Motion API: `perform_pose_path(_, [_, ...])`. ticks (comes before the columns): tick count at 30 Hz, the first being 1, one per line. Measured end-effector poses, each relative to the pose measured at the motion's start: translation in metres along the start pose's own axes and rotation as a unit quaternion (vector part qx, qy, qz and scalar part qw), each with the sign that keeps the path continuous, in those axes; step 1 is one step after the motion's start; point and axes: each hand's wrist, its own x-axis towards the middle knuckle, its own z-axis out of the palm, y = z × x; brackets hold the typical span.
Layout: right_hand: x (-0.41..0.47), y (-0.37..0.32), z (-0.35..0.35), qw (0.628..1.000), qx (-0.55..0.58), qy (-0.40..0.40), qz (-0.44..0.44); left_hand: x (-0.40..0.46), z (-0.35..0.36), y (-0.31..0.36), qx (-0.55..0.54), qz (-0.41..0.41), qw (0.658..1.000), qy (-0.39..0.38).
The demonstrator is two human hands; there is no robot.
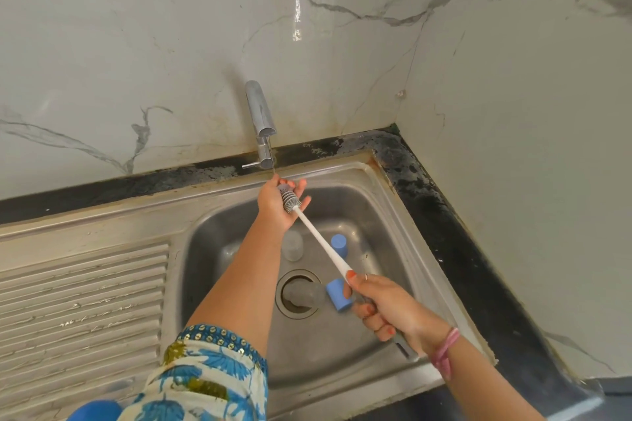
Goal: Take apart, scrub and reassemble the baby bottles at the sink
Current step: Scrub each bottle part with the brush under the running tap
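**Bottle brush held under the tap over the steel sink**

The right hand [386,306] grips the lower end of a long white-handled bottle brush [319,239], its fingers and thumb curled round the handle. The brush slants up and away to its grey bristled head [290,199], which lies in the palm of the left hand [278,203]. That hand is cupped loosely under the head, fingers only partly bent, touching the bristles rather than clamping them. Both hands are over the stainless steel sink basin [383,215], and the left hand sits just below the chrome tap [261,120] mounted at the back rim; a thin thread of water runs from the spout toward the hand.

In the basin lie two baby bottles. A clear bottle with a blue cap [338,294] lies on its side over the round drain [297,294], partly hidden by the right hand. A blue piece [339,244] stands near the brush handle, and a clear plastic part [292,245] rests beside the left forearm. A ribbed steel draining board [82,301] spreads to the left. White marble-patterned wall tiles [136,44] rise behind a dark stained countertop edge [444,208].
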Motion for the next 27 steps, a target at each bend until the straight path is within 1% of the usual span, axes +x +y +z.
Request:
perform_pose_path(1, [-0.001, -0.002, 0.004, 0.988, -0.122, 0.089, -0.037, 0.002, 0.0, 0.001, 0.041, 0.002, 0.999, 0.025])
perform_pose_path(2, [-0.002, -0.003, 0.007, 0.953, -0.247, 0.159, -0.072, 0.003, 0.001, 0.001, 0.086, 0.002, 0.995, 0.043])
perform_pose_path(3, [-0.004, -0.001, 0.009, 0.901, -0.369, 0.208, -0.098, 0.004, 0.001, 0.001, 0.128, 0.003, 0.99, 0.057])
perform_pose_path(4, [-0.007, 0.0, 0.01, 0.843, -0.469, 0.239, -0.11, 0.005, 0.001, 0.001, 0.167, 0.006, 0.983, 0.071])
perform_pose_path(5, [-0.01, 0.003, 0.01, 0.794, -0.537, 0.261, -0.117, 0.006, 0.001, 0.002, 0.199, 0.013, 0.976, 0.084])
perform_pose_path(6, [-0.014, 0.005, 0.007, 0.758, -0.58, 0.271, -0.12, 0.007, 0.001, 0.003, 0.232, 0.023, 0.968, 0.095])
perform_pose_path(7, [-0.017, 0.008, 0.003, 0.741, -0.604, 0.271, -0.115, 0.007, 0.0, 0.006, 0.267, 0.036, 0.958, 0.102])
perform_pose_path(8, [-0.019, 0.01, -0.002, 0.745, -0.603, 0.265, -0.107, 0.008, -0.001, 0.009, 0.299, 0.045, 0.948, 0.102])
perform_pose_path(9, [-0.02, 0.011, -0.006, 0.765, -0.583, 0.254, -0.1, 0.008, -0.003, 0.012, 0.314, 0.048, 0.943, 0.095])
perform_pose_path(11, [-0.018, 0.013, -0.013, 0.816, -0.52, 0.237, -0.091, 0.008, -0.005, 0.016, 0.304, 0.035, 0.95, 0.059])
perform_pose_path(13, [-0.012, 0.013, -0.017, 0.862, -0.437, 0.237, -0.097, 0.005, -0.008, 0.018, 0.296, 0.013, 0.955, 0.018])
perform_pose_path(15, [-0.005, 0.013, -0.02, 0.886, -0.378, 0.243, -0.113, 0.002, -0.012, 0.016, 0.287, 0.007, 0.958, -0.015])
perform_pose_path(18, [0.002, 0.01, -0.022, 0.892, -0.354, 0.241, -0.142, -0.001, -0.022, 0.014, 0.249, 0.026, 0.967, -0.048])
perform_pose_path(21, [-0.001, 0.009, -0.023, 0.883, -0.35, 0.251, -0.186, -0.005, -0.032, 0.016, 0.223, 0.062, 0.971, -0.062])
perform_pose_path(24, [-0.01, 0.008, -0.023, 0.869, -0.348, 0.262, -0.237, -0.006, -0.039, 0.021, 0.141, 0.093, 0.985, -0.039])
perform_pose_path(27, [-0.015, 0.005, -0.022, 0.867, -0.334, 0.266, -0.257, -0.01, -0.039, 0.021, 0.062, 0.08, 0.993, -0.053])
